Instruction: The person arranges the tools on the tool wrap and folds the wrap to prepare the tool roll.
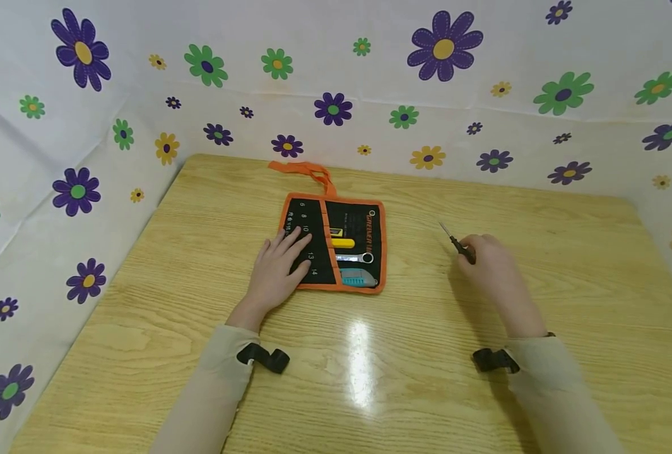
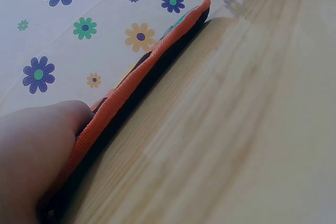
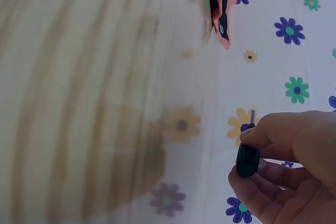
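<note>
A black tool pouch with orange edging (image 1: 382,252) lies on the table, its orange strap (image 1: 298,167) trailing toward the back. My left hand (image 1: 281,265) rests on the pouch's numbered left part with its fingers spread. Tucked into the pockets are a yellow-handled tool (image 1: 343,243), a ring-ended wrench (image 1: 355,258) and a teal utility knife (image 1: 358,277). To the right of the pouch, my right hand (image 1: 491,268) holds a screwdriver (image 3: 248,158) by its black handle, between thumb and fingers. Its thin metal shaft points toward the back left, over the table.
The wooden table (image 1: 415,353) meets a white cloth backdrop with printed flowers (image 1: 370,139) at the back and left. A black strap with a small camera (image 1: 264,358) sits on the left wrist, and a similar one (image 1: 495,360) on the right.
</note>
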The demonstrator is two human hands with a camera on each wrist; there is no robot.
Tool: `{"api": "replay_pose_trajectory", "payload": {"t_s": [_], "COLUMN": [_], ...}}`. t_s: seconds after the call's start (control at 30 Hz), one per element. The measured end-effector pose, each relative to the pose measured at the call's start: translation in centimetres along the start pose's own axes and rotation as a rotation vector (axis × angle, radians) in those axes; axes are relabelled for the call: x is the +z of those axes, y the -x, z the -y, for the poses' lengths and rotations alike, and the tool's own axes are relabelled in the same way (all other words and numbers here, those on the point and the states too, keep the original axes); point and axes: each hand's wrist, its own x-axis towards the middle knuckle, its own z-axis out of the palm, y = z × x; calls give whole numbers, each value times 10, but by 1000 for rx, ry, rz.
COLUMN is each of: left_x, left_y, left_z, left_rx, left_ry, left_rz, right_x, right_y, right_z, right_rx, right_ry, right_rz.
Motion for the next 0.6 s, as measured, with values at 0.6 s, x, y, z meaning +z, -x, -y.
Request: {"api": "replay_pose_trajectory", "payload": {"t_s": [0.6], "left_x": [-3], "left_y": [1], "left_z": [-3], "left_rx": [-3], "left_ry": [-3], "left_rz": [6], "right_x": [17], "right_y": [-21], "right_z": [29], "right_rx": [-115], "right_ry": [2], "right_rz": [-13]}}
